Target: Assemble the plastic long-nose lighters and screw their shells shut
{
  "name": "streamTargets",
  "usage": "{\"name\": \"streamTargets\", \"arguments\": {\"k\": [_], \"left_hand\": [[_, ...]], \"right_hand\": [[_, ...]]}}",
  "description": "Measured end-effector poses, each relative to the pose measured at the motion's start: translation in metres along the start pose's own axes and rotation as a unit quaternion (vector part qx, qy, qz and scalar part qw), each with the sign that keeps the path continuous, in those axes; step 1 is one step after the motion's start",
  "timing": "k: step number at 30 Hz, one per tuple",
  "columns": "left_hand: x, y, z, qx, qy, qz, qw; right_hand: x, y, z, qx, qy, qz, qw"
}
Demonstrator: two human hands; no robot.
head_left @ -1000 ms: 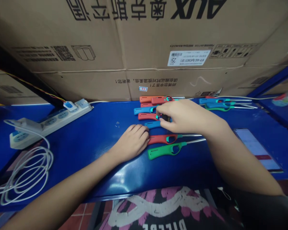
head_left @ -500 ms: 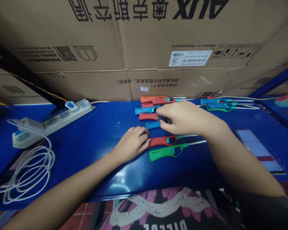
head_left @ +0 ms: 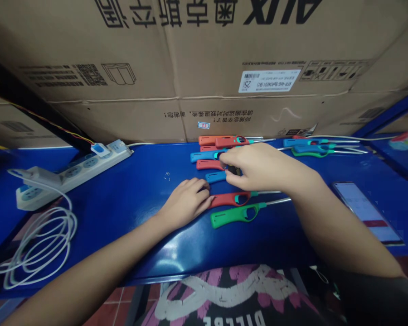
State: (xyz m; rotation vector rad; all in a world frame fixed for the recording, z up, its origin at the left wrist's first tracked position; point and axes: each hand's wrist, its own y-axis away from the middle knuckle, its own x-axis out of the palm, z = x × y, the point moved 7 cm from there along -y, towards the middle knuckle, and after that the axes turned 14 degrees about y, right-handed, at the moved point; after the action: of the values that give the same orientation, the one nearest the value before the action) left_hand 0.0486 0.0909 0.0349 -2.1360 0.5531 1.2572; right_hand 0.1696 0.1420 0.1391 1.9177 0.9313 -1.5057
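My left hand [head_left: 187,201] rests on the blue table with curled fingers, at the handle ends of a blue lighter [head_left: 216,177] and a red lighter [head_left: 224,199]. My right hand [head_left: 251,166] is bent over the middle of the lighters, its thumb and fingers closed round a small black object [head_left: 234,170]. Below the red lighter lies a green lighter [head_left: 236,215]. Further back, more lighters lie side by side: an orange one [head_left: 211,140], another blue one [head_left: 204,156] and another red one [head_left: 206,165].
A white power strip [head_left: 85,166] and a coiled white cable [head_left: 41,244] are at the left. More lighters [head_left: 313,148] lie at the back right, above a phone [head_left: 367,213]. A large cardboard box [head_left: 139,108] stands behind. Tiny pale pieces [head_left: 167,175] lie left of the lighters.
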Motion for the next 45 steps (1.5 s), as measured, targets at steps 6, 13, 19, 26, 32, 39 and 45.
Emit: {"name": "streamTargets", "arguments": {"k": [6,13,19,26,32,39,45], "left_hand": [[-0.0013,0.001,0.0005,-0.018,0.001,0.002,1.0],[0.0012,0.0006,-0.0002,-0.019,-0.007,0.024,0.999],[0.0045,0.0,-0.0036,0.014,-0.032,0.033,0.999],[0.0007,0.0005,-0.003,0.017,-0.008,-0.017,1.0],[-0.0026,0.0004,-0.0035,0.01,-0.03,-0.036,0.999],[-0.0017,0.0002,-0.0037,0.023,-0.04,-0.033,0.998],[-0.0025,0.0007,-0.0036,0.017,0.006,-0.053,0.998]], "right_hand": [[-0.0009,-0.0001,-0.0005,0.002,-0.002,-0.001,1.0],[0.0,-0.0005,0.0012,-0.001,-0.008,0.0,1.0],[0.001,-0.0014,0.0021,-0.002,-0.004,0.005,1.0],[0.001,-0.001,0.0039,-0.012,0.001,0.0,1.0],[0.0013,-0.0016,0.0046,-0.015,0.009,-0.004,1.0],[0.0018,-0.0017,0.0058,-0.018,0.013,-0.003,1.0],[0.001,-0.0006,0.0087,-0.026,0.004,-0.002,1.0]]}}
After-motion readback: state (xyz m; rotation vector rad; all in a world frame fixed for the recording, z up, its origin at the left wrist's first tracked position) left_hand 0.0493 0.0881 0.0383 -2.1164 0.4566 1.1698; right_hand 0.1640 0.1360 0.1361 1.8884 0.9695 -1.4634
